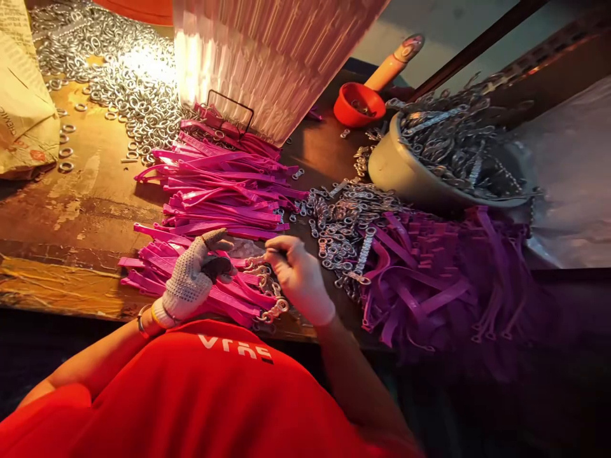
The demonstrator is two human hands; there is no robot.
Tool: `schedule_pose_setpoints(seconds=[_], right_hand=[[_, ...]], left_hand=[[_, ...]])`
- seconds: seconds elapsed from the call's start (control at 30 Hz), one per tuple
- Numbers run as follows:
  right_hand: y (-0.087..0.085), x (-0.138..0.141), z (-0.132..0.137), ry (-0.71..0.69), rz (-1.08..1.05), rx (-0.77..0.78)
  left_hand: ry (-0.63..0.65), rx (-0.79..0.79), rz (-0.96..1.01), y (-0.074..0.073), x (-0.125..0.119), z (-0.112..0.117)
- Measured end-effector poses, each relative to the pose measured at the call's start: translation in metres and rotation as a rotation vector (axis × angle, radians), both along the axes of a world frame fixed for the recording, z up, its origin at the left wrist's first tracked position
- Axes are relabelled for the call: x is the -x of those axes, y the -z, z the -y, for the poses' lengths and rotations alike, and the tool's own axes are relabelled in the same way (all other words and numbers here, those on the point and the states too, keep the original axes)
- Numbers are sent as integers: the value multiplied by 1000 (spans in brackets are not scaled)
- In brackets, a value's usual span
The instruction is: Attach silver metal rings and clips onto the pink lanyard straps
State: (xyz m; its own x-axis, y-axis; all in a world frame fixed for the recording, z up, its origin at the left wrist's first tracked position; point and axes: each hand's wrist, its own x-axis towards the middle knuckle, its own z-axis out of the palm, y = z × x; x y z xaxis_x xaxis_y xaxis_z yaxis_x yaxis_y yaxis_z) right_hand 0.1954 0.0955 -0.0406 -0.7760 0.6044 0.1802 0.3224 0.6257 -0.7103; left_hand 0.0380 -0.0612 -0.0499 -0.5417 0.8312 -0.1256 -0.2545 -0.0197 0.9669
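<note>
My left hand [193, 277] wears a knitted dotted glove and curls over a pile of pink plastic straps [219, 191] at the table's near edge, pinching one strap. My right hand [298, 277], in a thin pale glove, is closed in a pinch on a small metal clasp beside the left fingers. A short chain of metal clasps [270, 305] hangs from the straps between both hands. To the right lies a heap of purple straps [429, 280] with loose metal clasps [341, 216] on its left side.
A grey bowl [396, 172] heaped with metal clips stands at the right rear. Behind it sits a red scoop [360, 105] with an orange handle. Steel rings [128, 70] cover the table's back left, beside a paper sack [23, 108]. A ribbed pink-white container [267, 57] rises centre back.
</note>
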Motion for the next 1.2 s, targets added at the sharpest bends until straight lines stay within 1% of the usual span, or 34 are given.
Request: schedule_pose_setpoints(seconds=[0.03,0.1,0.23,0.3,0.33,0.4,0.47,0.5,0.57,0.63,0.7,0.77,0.83,0.87,0.93,0.97,1.0,1.03,1.07,1.1,1.13,1.17,1.2], right_hand=[[-4,3,11,-68,-17,-13],[-8,10,23,-183,-41,-72],[-6,20,25,-409,-54,-126],[-3,23,25,-486,-104,-136],[-2,23,26,-484,-129,-149],[0,23,28,-412,-127,-185],[-1,20,28,-312,-25,-220],[-2,18,27,-281,47,-241],[-7,16,24,-273,179,-272],[-12,14,19,-316,240,-274],[-16,15,17,-357,231,-233],[-16,17,18,-327,186,-202],[-12,20,23,-223,136,-239],[-9,21,25,-152,112,-274],[-3,23,28,-23,91,-304],[-1,23,27,13,96,-270],[0,23,24,28,109,-194],[1,22,20,32,123,-88],[1,21,15,36,127,25],[2,20,9,56,118,125],[2,19,3,93,95,199],[3,18,-1,135,65,246],[4,18,-4,171,34,272]], left_hand=[[15,-5,-1,0,-1,1],[72,-19,13,-4,-1,3],[208,-34,95,-16,0,4],[225,-5,157,-20,0,0],[225,14,198,-21,0,-2],[198,48,260,-21,1,-7],[149,82,242,-21,2,-9],[142,102,200,-22,2,-10],[178,126,80,-24,4,-10],[287,140,25,-28,6,-11],[348,154,117,-30,7,-16],[344,168,304,-31,8,-24],[300,161,430,-31,7,-34],[275,155,450,-31,6,-39],[232,162,413,-31,5,-48],[231,174,358,-30,6,-53],[247,185,260,-30,8,-58],[275,185,100,-30,11,-64],[301,174,-122,-30,17,-71],[302,163,-388,-29,25,-80],[271,167,-670,-28,35,-91],[213,196,-936,-27,46,-103],[147,251,-1154,-26,58,-116]])
